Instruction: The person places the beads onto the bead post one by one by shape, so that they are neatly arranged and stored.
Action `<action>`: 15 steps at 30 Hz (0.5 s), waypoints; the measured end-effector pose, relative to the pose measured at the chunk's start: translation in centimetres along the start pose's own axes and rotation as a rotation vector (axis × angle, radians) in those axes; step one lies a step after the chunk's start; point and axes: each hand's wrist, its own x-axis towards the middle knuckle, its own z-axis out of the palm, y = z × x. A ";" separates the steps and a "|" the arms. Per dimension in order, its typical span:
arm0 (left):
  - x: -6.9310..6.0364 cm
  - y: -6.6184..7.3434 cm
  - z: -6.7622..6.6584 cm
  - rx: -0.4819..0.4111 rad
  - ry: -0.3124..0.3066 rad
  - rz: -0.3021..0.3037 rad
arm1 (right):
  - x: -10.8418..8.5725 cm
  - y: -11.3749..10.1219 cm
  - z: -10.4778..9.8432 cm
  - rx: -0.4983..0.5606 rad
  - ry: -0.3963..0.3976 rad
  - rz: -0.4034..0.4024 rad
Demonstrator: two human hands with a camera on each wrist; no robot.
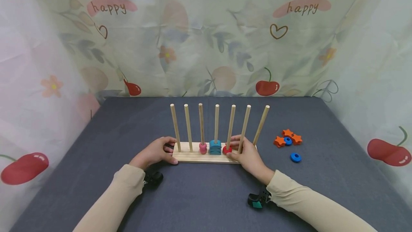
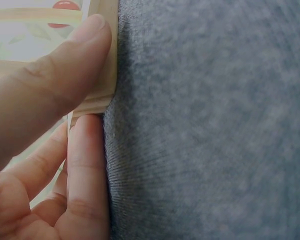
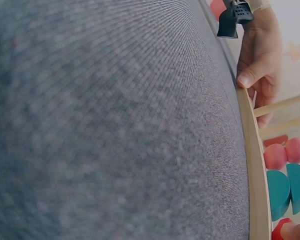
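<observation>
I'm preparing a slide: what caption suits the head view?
The left hand grips a wooden board; the right hand holds a red piece at the foot of a peg.

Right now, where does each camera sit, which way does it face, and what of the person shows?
Head: worn on the head, facing forward and down at the pegged board; the sleeves, left grip and right grip show.
Left wrist: worn on that wrist, facing the board's end and the grey cloth; left thumb and fingers show.
Right wrist: worn on that wrist, facing along the board's front edge; left grip at the far end, one right fingertip in the corner.
Shared: head and right wrist both show the pink beads.
</observation>
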 end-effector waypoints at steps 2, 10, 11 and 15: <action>0.0 0.0 0.0 0.000 0.003 -0.005 | 0.0 0.0 0.0 -0.003 -0.003 0.007; 0.1 -0.1 -0.1 0.002 0.006 0.000 | 0.2 0.1 0.0 -0.010 -0.011 -0.001; 0.1 -0.1 -0.1 0.000 0.010 -0.002 | 0.2 0.1 -0.1 -0.009 -0.014 -0.002; 0.2 -0.1 0.0 0.003 0.012 0.006 | 0.0 0.4 -0.4 0.004 -0.038 -0.003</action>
